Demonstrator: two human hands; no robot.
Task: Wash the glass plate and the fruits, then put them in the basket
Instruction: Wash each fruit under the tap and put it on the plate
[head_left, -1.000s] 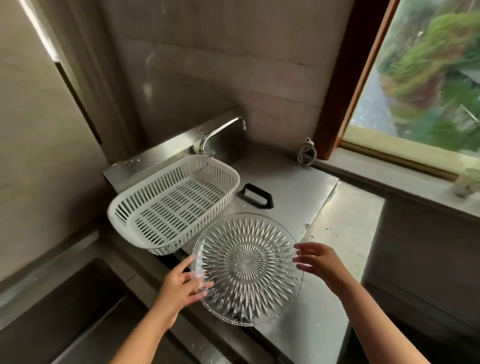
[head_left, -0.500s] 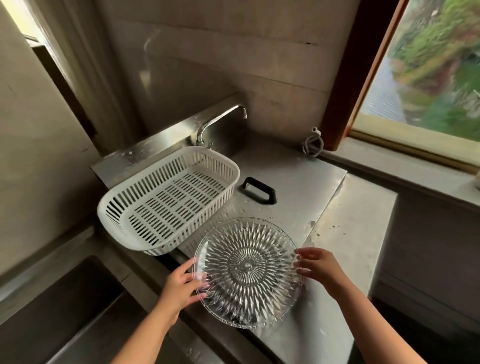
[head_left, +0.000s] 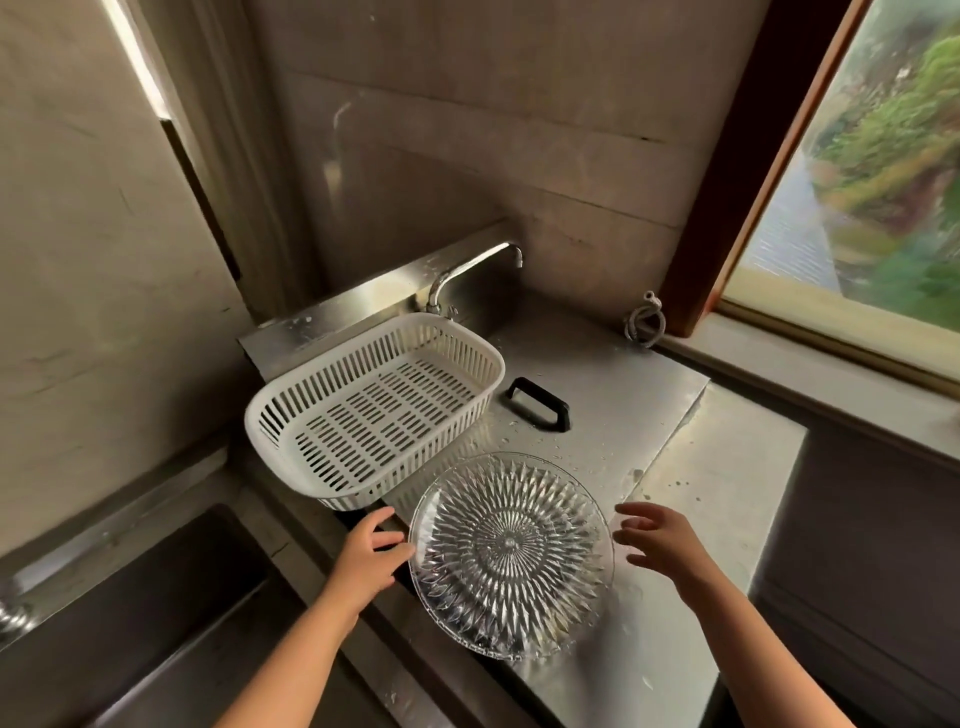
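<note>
Leftmost, well left of the glass plate (head_left: 511, 552), a dark steel sink basin (head_left: 156, 613) drops below a plain beige wall. Up and left of the plate sits the white slotted basket (head_left: 374, 410), empty, its long axis running from near-left to far-right, its near corner overhanging the table's edge toward the basin. Behind the basket a chrome faucet (head_left: 467, 270) rises from the steel backsplash, spout pointing right. Just left of the plate, the left hand (head_left: 366, 564) has its fingers loosely spread and curled, fingertips at or just off the rim; I cannot tell whether they touch. The plate itself lies flat, face up, on the wet steel table (head_left: 613, 384), its cut-glass rays fanning from the centre; being round, it has no long axis. Beyond the plate lies a black handle (head_left: 537, 404). Right of the plate, the right hand (head_left: 662, 543) hovers with fingers spread, apart from the rim. Farther right, a wood-framed window (head_left: 862, 171) shows greenery.
</note>
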